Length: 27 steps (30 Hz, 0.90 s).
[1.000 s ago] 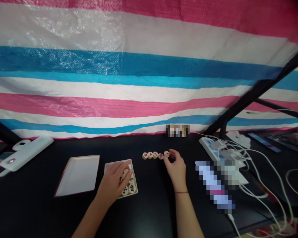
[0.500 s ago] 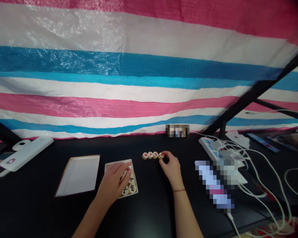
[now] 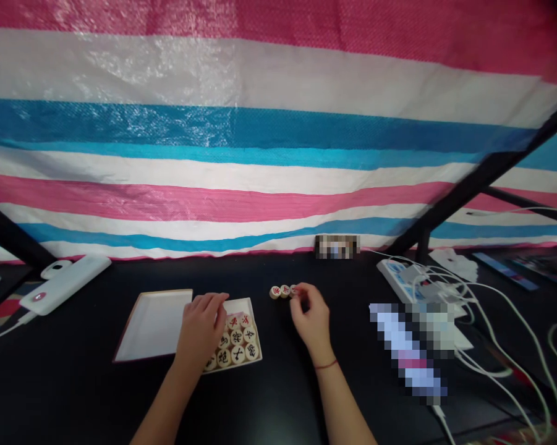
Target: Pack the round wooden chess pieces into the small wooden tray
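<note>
My left hand [image 3: 201, 327] hovers over the left side of a shallow white box [image 3: 238, 306], fingers bent and slightly apart, with no piece visible in them. Round wooden Chinese chess pieces [image 3: 237, 337] fill the box's near part in rows, black characters in front and red ones behind. My right hand [image 3: 311, 318] pinches at a red-marked Chinese chess piece [image 3: 293, 289], mostly covered by its fingertips. That piece is at the right end of the visible row, beside a second piece [image 3: 285, 290] and a third [image 3: 275, 292].
A box lid [image 3: 155, 324] lies with its white inside up, left of the box. A white device [image 3: 65, 287] with a cable sits at the far left. On the right are a power strip [image 3: 394, 278], tangled white cables and a blurred-out phone-like object [image 3: 405, 349]. A striped sheet [image 3: 259, 204] hangs behind.
My left hand has drawn back leftward, uncovering more pieces in the box. My right hand has shifted left along the row, and the former end piece no longer shows. The view has shifted slightly.
</note>
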Tool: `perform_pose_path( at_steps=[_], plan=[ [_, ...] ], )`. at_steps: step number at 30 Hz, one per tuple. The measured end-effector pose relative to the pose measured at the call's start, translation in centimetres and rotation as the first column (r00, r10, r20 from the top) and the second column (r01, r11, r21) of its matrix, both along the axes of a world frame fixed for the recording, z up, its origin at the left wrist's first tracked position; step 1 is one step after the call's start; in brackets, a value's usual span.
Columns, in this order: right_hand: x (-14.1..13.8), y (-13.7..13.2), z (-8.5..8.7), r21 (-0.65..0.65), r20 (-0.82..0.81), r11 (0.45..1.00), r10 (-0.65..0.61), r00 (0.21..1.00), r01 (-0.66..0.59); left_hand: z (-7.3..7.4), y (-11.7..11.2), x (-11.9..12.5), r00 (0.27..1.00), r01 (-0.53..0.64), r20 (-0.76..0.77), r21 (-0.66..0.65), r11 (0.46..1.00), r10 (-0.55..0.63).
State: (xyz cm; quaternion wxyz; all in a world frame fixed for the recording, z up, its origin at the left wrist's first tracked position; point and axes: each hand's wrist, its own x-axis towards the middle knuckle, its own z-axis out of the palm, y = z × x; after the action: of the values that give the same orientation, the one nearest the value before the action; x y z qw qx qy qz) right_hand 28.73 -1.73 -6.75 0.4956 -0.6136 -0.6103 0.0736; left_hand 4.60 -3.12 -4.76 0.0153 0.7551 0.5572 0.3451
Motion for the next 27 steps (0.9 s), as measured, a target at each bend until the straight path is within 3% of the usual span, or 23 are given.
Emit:
perform_pose_path(
  at_steps=[2,4,7,12,17,27],
  plan=[
    [-2.2,-0.4,0.2,-0.092,-0.023,0.974,0.205,0.978,-0.207,-0.1,0.1,-0.3,0.997,-0.052,-0.055,-0.045,0.998,0.049],
    [-4.0,-0.7,0.3,-0.176,-0.041,0.912,0.368,0.929,-0.369,0.1,0.0,-0.5,0.993,-0.066,-0.100,-0.100,0.993,0.056],
    [-5.3,-0.6,0.2,-0.247,-0.041,0.841,0.488,0.872,-0.482,0.4,0.0,-1.2,0.988,-0.022,-0.157,-0.182,0.983,-0.007],
    [-5.6,-0.5,0.7,-0.336,0.013,0.816,0.503,0.864,-0.470,1.1,0.2,-3.1,0.965,0.122,-0.194,-0.258,0.959,-0.175],
    [-5.8,-0.9,0.4,-0.335,0.107,0.850,0.463,0.880,-0.407,0.8,0.0,-3.6,0.946,0.071,-0.296,-0.206,0.976,-0.132],
    [-6.1,-1.0,-0.3,-0.313,0.147,0.883,0.409,0.901,-0.350,0.0,0.1,-4.4,0.965,0.159,-0.159,-0.280,0.947,-0.209]
  ],
)
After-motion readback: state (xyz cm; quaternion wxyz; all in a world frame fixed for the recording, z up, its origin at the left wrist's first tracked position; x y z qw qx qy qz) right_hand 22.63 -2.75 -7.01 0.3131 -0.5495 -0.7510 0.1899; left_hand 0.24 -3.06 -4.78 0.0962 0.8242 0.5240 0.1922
